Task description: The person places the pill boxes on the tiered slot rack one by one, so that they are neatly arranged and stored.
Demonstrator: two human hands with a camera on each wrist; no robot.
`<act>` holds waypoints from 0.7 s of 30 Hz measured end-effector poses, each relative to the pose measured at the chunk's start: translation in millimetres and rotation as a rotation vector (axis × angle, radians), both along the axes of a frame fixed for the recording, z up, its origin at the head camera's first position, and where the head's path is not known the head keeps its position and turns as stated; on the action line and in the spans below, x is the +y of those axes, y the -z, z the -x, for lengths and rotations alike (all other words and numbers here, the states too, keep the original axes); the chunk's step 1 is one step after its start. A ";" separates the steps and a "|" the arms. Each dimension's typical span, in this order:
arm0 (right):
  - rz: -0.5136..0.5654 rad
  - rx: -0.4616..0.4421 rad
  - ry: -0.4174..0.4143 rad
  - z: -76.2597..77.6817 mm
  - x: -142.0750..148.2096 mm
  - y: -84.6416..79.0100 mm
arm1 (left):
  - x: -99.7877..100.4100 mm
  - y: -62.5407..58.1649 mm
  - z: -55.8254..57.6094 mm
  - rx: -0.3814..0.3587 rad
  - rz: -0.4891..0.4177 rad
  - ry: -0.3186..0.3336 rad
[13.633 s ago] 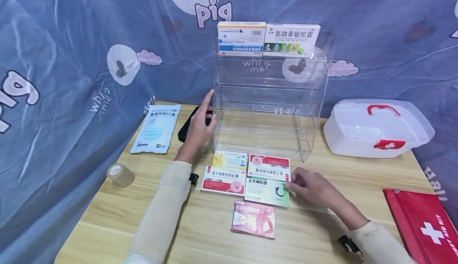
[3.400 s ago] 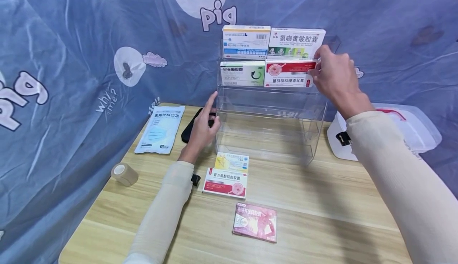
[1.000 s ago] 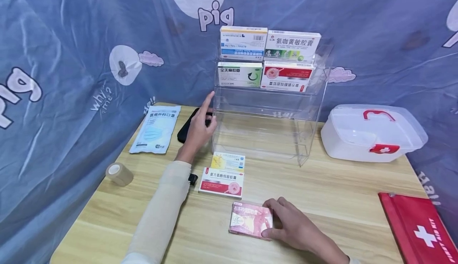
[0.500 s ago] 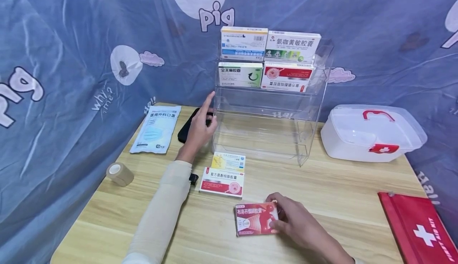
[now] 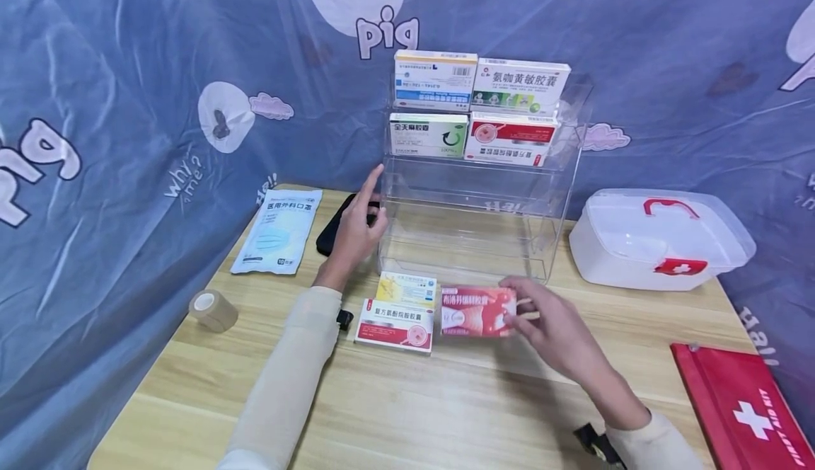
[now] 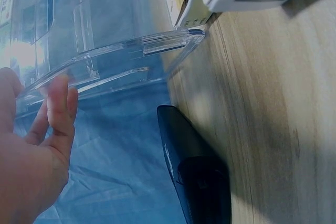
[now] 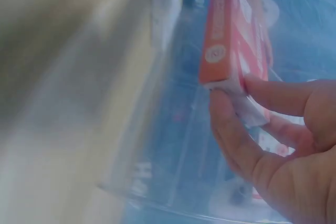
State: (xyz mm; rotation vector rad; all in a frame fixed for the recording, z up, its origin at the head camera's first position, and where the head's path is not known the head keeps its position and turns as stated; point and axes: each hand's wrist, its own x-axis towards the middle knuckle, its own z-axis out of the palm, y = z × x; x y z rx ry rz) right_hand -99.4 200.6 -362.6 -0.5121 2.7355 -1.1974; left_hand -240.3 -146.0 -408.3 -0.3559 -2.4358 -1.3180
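Note:
My right hand point(image 5: 554, 325) pinches a red-pink medicine box point(image 5: 477, 311) by its right end, above the table before the clear acrylic display stand point(image 5: 471, 240). In the right wrist view, thumb and fingers hold that medicine box point(image 7: 231, 40) at one end. My left hand point(image 5: 356, 233) rests its fingertips against the stand's left side, index finger straight; the left wrist view shows the fingers touching the clear side panel point(image 6: 121, 51). Four-tiered shelving holds a blue-white box point(image 5: 435, 81), white-green box point(image 5: 521, 86), green box point(image 5: 428, 135) and red-white box point(image 5: 511, 139) on its upper two tiers.
A yellow-white box point(image 5: 407, 288) and another red-white box point(image 5: 395, 325) lie before the stand. Left are a mask packet point(image 5: 276, 231), a tape roll point(image 5: 214, 311) and a black case point(image 5: 332, 233). Right are a white lidded box point(image 5: 637, 243) and a red first aid pouch point(image 5: 738, 399).
The green and one red-white box have gone from the table to the second tier. My right hand has lifted the red-pink box and moved it toward the stand. My left hand has stayed.

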 end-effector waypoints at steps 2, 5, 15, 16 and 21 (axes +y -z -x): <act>-0.010 0.045 0.033 10.4 0.6 -8.4 | -0.9 -0.1 -0.1 0.004 0.002 -0.001; -0.022 0.120 0.093 27.7 1.0 -21.7 | -1.9 -0.4 -0.3 0.013 0.006 -0.001; -0.025 0.410 0.253 90.5 -10.8 -58.7 | -2.3 1.0 0.5 0.013 0.005 0.003; -0.018 0.421 0.264 96.8 -12.6 -59.4 | -2.3 1.2 0.6 0.013 0.004 0.002; 0.029 0.458 0.338 123.3 -18.4 -54.4 | -1.5 1.5 0.9 0.005 0.008 0.002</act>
